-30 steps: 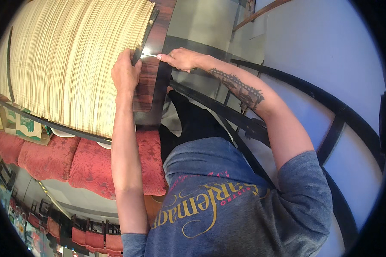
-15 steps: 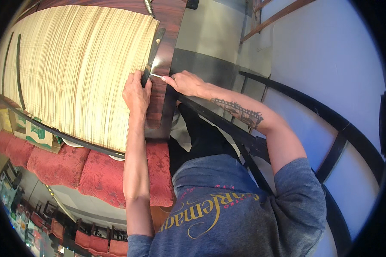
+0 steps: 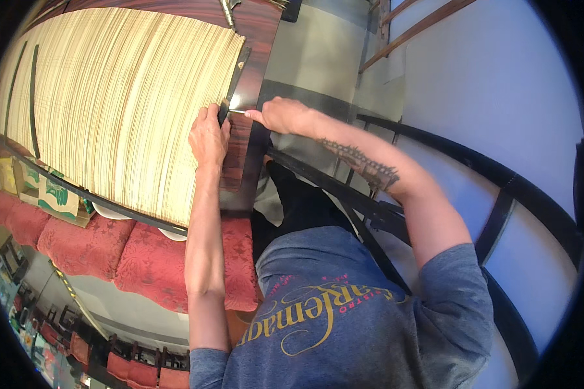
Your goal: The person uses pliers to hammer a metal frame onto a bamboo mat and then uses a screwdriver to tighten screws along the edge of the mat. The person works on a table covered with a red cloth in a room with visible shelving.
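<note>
A slatted bamboo blind [image 3: 123, 110] with a dark edging strip [image 3: 241, 61] lies across the reddish-brown table [image 3: 256, 45]. At the blind's right edge my left hand [image 3: 209, 137] grips the strip's near end, fingers curled over it and thumb beneath. My right hand [image 3: 284, 117] is closed around a tool with a thin metal shaft [image 3: 237, 111], its thumb laid along it. The shaft points left and reaches the strip beside my left fingertips. The tool's handle is hidden in my fist, so its exact kind does not show.
A metal object [image 3: 228, 11] lies at the table's far side. Red upholstered seats [image 3: 156, 262] stand along the left, with a printed paper bag [image 3: 60, 196] near the blind. A black railing [image 3: 344, 185] runs close on my right, before a pale wall [image 3: 486, 84].
My right hand has shifted slightly, with the shaft lying flatter against the strip. My left hand keeps its grip on the edge. The whole view has moved a little.
</note>
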Motion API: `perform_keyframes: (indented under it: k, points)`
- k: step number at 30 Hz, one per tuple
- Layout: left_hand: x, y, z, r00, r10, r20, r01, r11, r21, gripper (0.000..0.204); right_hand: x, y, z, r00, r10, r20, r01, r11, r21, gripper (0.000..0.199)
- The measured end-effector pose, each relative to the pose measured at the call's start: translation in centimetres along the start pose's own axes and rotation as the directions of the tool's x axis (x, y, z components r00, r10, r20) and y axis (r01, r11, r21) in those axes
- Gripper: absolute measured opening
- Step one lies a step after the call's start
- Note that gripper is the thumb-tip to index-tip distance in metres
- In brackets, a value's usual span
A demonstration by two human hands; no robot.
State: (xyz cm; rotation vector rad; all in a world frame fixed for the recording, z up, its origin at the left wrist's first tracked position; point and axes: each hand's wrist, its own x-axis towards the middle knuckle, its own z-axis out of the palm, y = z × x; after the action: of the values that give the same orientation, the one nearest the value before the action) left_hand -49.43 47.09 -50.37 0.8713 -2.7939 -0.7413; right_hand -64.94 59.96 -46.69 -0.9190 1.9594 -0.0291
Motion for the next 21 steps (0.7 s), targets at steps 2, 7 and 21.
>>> perform_keyframes:
  k: [2, 7, 21]
  points:
    - [0.1, -0.1, 0.3, 1.0, 0.025, 0.001, -0.025, 0.999, 0.025, 0.034, 0.0, 0.3, 0.6, 1.0, 0.018, -0.017, -0.018, 1.0, -0.026, 0.07]
    - [0.2, -0.2, 0.1, 1.0, 0.007, -0.006, -0.007, 1.0, 0.009, 0.033, 0.1, -1.7, -0.6, 0.985, -0.137, -0.107, 0.108, 0.964, -0.242, 0.064]
    - [1.3, -0.2, -0.7, 0.99, 0.02, 0.138, -0.03, 0.997, 0.069, 0.034, -0.6, -9.6, -3.6, 0.966, 0.228, 0.124, -0.113, 0.801, -0.588, 0.036]
